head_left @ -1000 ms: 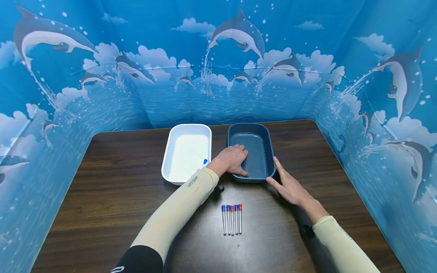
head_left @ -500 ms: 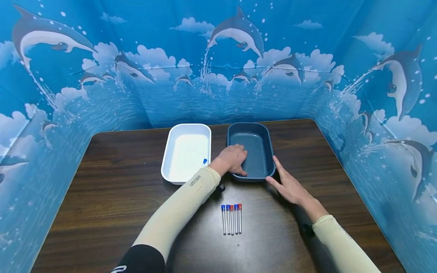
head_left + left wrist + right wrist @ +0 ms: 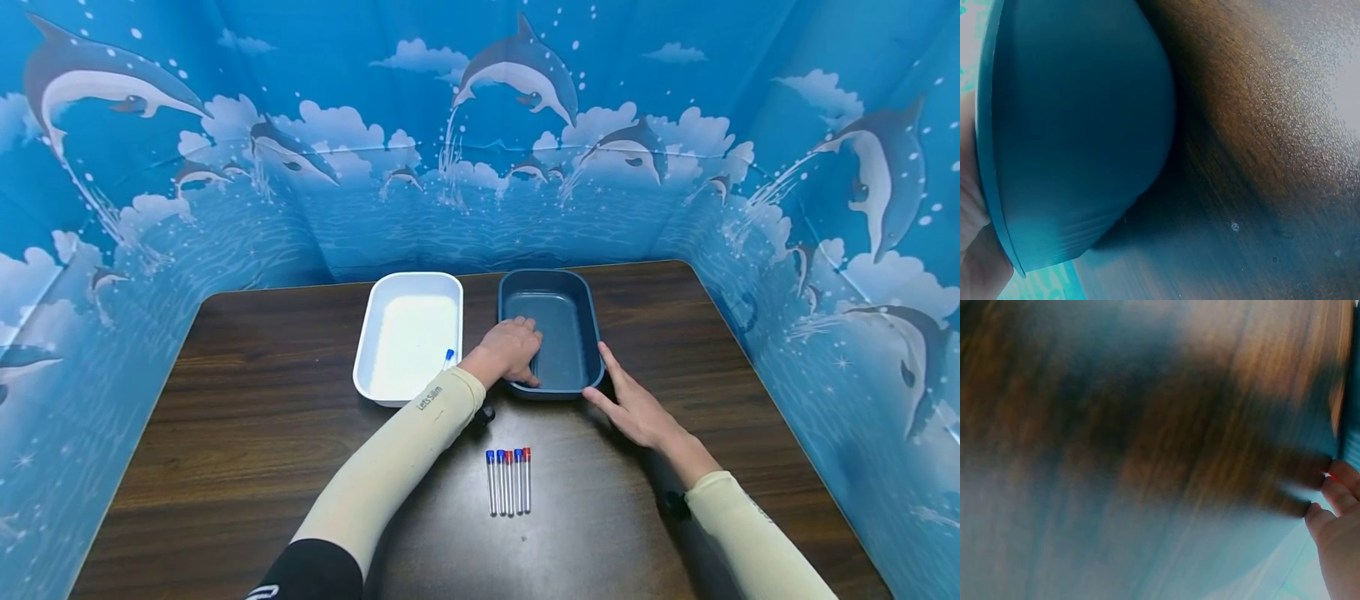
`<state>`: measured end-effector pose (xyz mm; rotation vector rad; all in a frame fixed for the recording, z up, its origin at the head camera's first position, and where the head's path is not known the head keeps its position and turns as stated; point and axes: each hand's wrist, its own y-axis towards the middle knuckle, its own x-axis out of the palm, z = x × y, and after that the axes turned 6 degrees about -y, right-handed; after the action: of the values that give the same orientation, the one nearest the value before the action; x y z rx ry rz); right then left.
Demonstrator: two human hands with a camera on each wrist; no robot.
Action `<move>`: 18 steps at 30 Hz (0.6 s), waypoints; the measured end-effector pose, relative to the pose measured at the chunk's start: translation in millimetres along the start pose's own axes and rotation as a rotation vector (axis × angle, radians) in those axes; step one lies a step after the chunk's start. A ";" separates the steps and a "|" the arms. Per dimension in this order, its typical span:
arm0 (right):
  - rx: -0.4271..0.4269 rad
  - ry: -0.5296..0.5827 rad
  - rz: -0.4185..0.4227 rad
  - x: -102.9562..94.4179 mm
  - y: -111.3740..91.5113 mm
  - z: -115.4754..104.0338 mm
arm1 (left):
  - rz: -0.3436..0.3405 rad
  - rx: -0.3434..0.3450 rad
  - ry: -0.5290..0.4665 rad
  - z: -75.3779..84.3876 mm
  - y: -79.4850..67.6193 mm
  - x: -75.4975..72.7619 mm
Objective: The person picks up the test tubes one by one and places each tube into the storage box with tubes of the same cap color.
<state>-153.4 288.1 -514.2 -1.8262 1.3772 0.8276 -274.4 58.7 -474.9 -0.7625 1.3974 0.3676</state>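
My left hand [image 3: 512, 348] reaches over the left rim of a dark blue tray [image 3: 568, 333]. Its thumb is spread toward the near rim, and its fingertips are hidden inside. In the left wrist view the tray's outer wall [image 3: 1079, 112] fills the left half, with part of the hand behind the rim. Straight fingers of my right hand [image 3: 637, 412] touch the tray's near right corner; the right wrist view shows the fingertips [image 3: 1313, 509] by the tray. Several slim clear tubes [image 3: 510, 483] with blue or red caps lie in a row in front of the tray.
A white tray [image 3: 411, 333] stands to the left. One blue-capped tube [image 3: 448, 356] shows in it, partly behind my left arm. Both trays sit toward the far edge of a dark wooden table [image 3: 247, 417]. A dolphin-print curtain [image 3: 480, 208] surrounds the table.
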 end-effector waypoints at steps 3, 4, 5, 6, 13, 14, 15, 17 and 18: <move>0.000 0.002 0.001 0.5 0.0 0.7 | -0.002 -0.002 0.004 0.4 0.5 0.2; 0.000 0.001 0.000 0.6 0.0 1.0 | -0.002 -0.003 0.003 0.5 0.8 0.5; -0.001 0.002 0.000 0.8 -0.3 1.2 | -0.003 -0.004 0.003 0.4 0.7 0.7; -0.002 0.002 0.001 1.0 -0.4 1.5 | -0.003 -0.005 0.002 0.5 0.8 0.9; -0.013 -0.001 0.006 0.8 -1.5 2.2 | -0.005 -0.007 0.003 1.0 0.8 1.6; -0.012 -0.001 0.006 0.7 -1.6 2.0 | -0.004 -0.007 0.003 1.0 0.8 1.6; -0.012 -0.001 0.006 0.6 -1.6 1.8 | -0.003 -0.008 0.004 1.0 0.8 1.6; -0.010 -0.002 0.006 0.4 -1.6 1.4 | -0.001 -0.011 0.004 1.3 0.8 1.3; -0.009 -0.002 0.007 0.2 -1.6 1.2 | -0.001 -0.012 0.002 1.3 0.8 1.1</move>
<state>-151.9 289.3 -514.9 -1.8275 1.3822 0.8397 -273.7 59.9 -476.2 -0.7732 1.3977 0.3750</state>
